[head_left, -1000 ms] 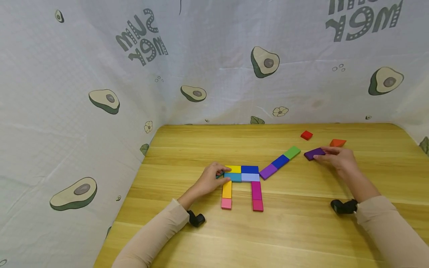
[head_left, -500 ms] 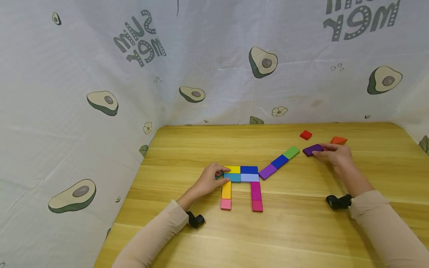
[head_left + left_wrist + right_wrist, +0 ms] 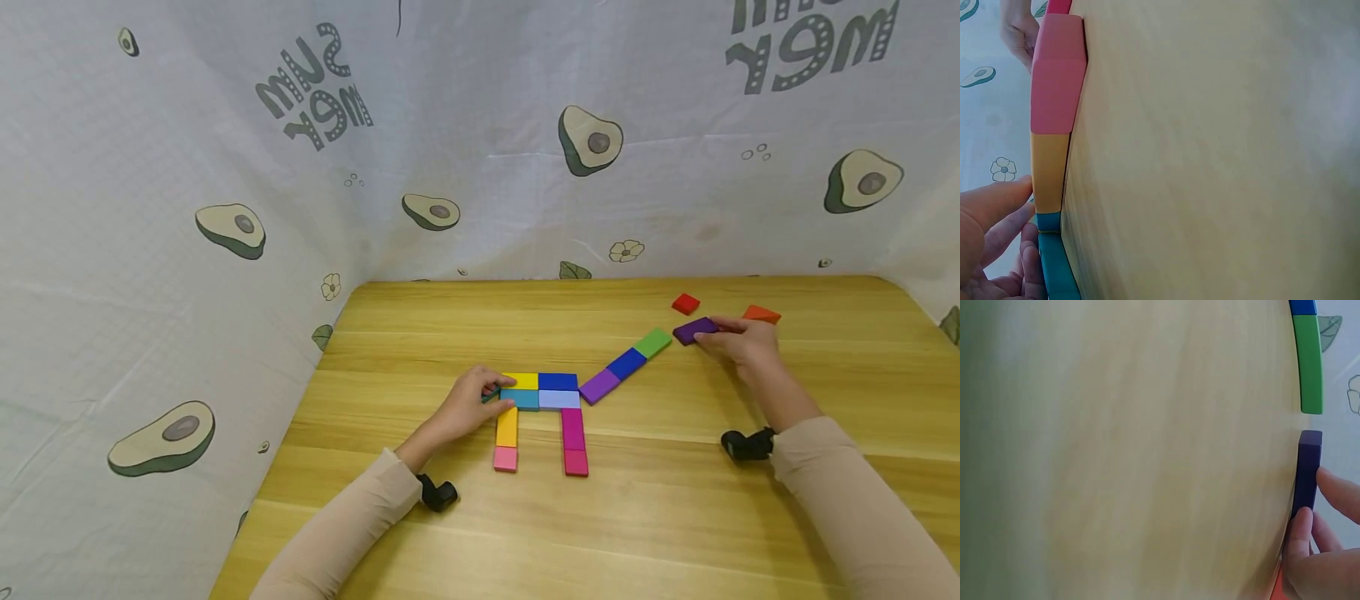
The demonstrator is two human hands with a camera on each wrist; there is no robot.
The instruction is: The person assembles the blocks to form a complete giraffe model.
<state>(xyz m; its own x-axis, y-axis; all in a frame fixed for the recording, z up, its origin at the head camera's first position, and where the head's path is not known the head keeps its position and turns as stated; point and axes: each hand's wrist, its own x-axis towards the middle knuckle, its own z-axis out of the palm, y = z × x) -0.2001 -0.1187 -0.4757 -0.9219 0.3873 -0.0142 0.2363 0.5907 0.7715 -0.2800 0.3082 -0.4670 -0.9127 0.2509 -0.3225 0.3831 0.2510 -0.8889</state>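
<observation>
My right hand [image 3: 752, 344] pinches a dark purple rectangular block [image 3: 694, 331] between thumb and fingers, just beyond the green block [image 3: 653, 342]. In the right wrist view a small gap separates the purple block [image 3: 1309, 462] from the green block [image 3: 1311, 369]. The left hand [image 3: 471, 398] rests at the left end of the flat block figure, fingertips over the yellow block [image 3: 525, 381] and thumb by the teal block [image 3: 522, 400]. Part of a darker teal block [image 3: 491, 395] shows between thumb and fingers. The left wrist view has the thumb beside the orange block [image 3: 1049, 175].
A red block [image 3: 686, 304] and an orange triangular block [image 3: 762, 314] lie near the right hand. Blue, lavender, magenta and pink blocks complete a two-legged shape, with a slanted row of purple, blue and green. A patterned cloth [image 3: 480, 167] hangs along the table's back and left.
The right hand has moved slightly left and away from the body with the dark purple block, closer to the green block. The left hand has stayed put.
</observation>
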